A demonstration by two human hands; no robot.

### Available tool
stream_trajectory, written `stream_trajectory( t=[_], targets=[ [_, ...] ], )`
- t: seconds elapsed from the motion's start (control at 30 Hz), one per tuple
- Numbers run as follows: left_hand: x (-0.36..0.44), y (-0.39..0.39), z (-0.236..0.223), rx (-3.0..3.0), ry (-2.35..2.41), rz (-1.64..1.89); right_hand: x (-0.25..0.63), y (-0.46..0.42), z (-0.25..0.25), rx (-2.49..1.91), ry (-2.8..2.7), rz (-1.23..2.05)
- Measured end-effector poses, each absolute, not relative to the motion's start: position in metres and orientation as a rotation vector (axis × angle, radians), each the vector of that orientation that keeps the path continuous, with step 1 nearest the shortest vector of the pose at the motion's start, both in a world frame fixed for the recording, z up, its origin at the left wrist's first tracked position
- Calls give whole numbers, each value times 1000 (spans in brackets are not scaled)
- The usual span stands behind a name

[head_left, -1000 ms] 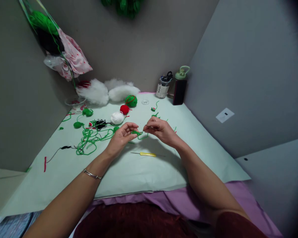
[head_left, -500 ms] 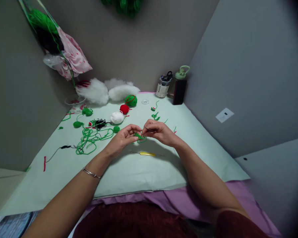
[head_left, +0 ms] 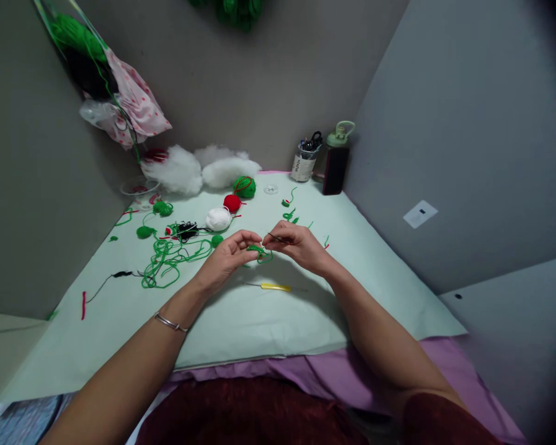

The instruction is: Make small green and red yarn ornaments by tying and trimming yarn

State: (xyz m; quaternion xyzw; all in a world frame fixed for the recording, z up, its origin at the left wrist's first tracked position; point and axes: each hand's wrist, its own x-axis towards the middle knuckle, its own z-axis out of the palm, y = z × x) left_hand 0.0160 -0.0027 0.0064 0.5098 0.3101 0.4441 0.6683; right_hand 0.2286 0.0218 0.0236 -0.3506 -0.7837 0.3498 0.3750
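My left hand (head_left: pixel 227 258) pinches a small green crochet piece (head_left: pixel 257 250) between thumb and fingertips, above the pale green sheet (head_left: pixel 241 321). My right hand (head_left: pixel 295 244) is closed on a thin dark crochet hook (head_left: pixel 274 237), its tip at the green piece. A short green yarn tail hangs below the piece. Both hands meet over the middle of the sheet. A yellow-handled crochet hook (head_left: pixel 274 287) lies on the sheet just below them.
Loose green yarn (head_left: pixel 169 262) tangles at the left, with white (head_left: pixel 218 219), red (head_left: pixel 232 203) and green (head_left: pixel 244 187) yarn balls behind. White stuffing (head_left: pixel 199 169), a jar of tools (head_left: pixel 304 163) and a dark bottle (head_left: pixel 335 167) stand by the back wall. A bag (head_left: pixel 120 105) hangs at the left.
My hands have drawn closer together, and the right hand has brought the hook in to the green piece. The hanging yarn loop has shortened.
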Motion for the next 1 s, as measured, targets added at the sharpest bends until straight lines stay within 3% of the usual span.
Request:
stream_trajectory(
  t=[0.4, 0.83, 1.0],
  targets=[
    [19, 2, -5, 1092, 799, 1026, 218, 12, 24, -923, -2053, 800],
    [19, 4, -13, 1187, 893, 1004, 210, 11, 7, -817, -2334, 442],
    [19, 6, -10, 1259, 939, 976, 204, 7, 7, -755, -2213, 479]
  ],
)
